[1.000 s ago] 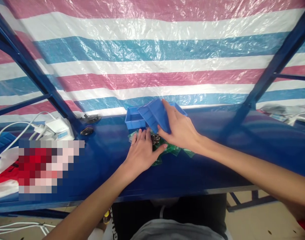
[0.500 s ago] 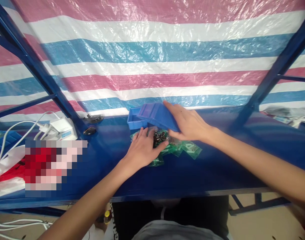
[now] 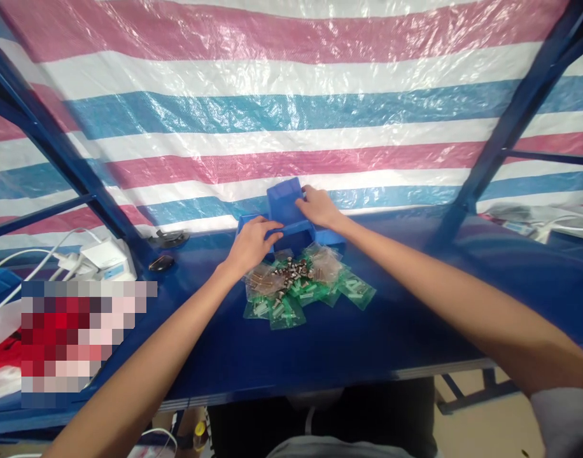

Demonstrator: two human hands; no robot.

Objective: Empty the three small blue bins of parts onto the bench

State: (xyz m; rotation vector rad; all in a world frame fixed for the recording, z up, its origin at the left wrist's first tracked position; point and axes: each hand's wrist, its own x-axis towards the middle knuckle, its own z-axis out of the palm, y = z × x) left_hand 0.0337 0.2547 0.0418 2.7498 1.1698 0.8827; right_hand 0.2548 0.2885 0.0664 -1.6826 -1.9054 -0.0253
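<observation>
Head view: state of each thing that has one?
left hand: gripping the blue bin's near edge
right hand: holding the bin's top
blue bin: tilted up, off the table
green bags: heaped on the blue table
metal screws: loose pile on the bags
power strip: cables plugged in

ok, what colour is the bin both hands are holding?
Solid blue bin, same blue as the bench; the head view shows it, gripped by left hand and right hand.

Tilted blue bin (image 3: 286, 202) against tarp
</observation>
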